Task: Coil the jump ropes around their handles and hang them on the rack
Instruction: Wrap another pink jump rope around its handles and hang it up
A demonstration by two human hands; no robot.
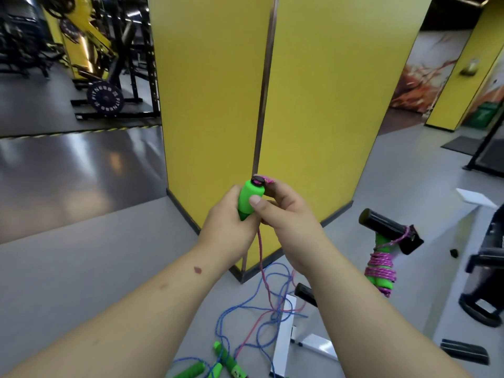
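My left hand (227, 219) grips a green jump-rope handle (248, 199) upright in front of a yellow pillar. My right hand (283, 214) pinches the handle's top end with thumb and fingers, where a pink rope end (266, 181) shows. The pink rope (261, 255) hangs from between my hands to the floor. A coiled pink rope on green handles (380, 268) hangs from a black rack peg (387, 222) at right. Loose blue ropes (240, 309) and several green handles (218, 361) lie on the floor below.
The yellow pillar (218, 105) stands directly ahead. A white rack frame (286, 336) sits on the floor beneath my right arm, with another black peg (305, 293). Black equipment (485, 282) is at far right, and a weight rack (109, 99) at far left.
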